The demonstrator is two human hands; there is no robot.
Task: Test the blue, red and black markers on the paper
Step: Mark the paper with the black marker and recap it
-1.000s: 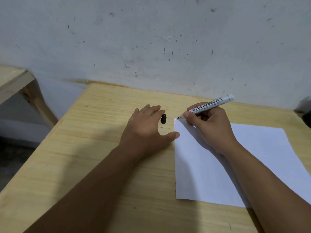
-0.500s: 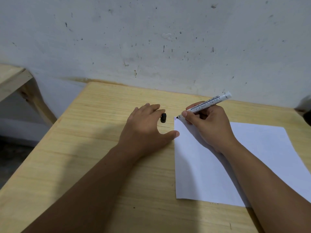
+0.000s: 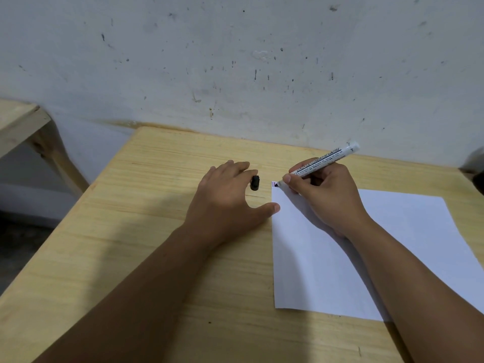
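Now, nearest edge: your two forearms cross the counter (image 3: 162,179) toward its far side; the paper (image 3: 392,247) lies flat on the right, under your right forearm
Left hand: your left hand (image 3: 225,197) rests palm down on the bare wood, fingers loosely spread, thumb tip touching the sheet's left edge; it grips nothing
Cap: the black cap (image 3: 254,183) lies just beside your left fingertips, apart from the sheet
Right hand: your right hand (image 3: 324,195) is closed in a writing grip round the black marker (image 3: 324,161), tip down at the sheet's far left corner
Marks: small strokes (image 3: 275,184) sit at that corner, red and dark; blue is too small to tell
Doing it well: keep the thumb pinning the edge so the sheet cannot slide; draw a short firm stroke clear of the others, so each colour reads alone; stay on the sheet, since the corner leaves little room
Hidden: the blue and red markers are out of view; a dark object at the right edge is cut off
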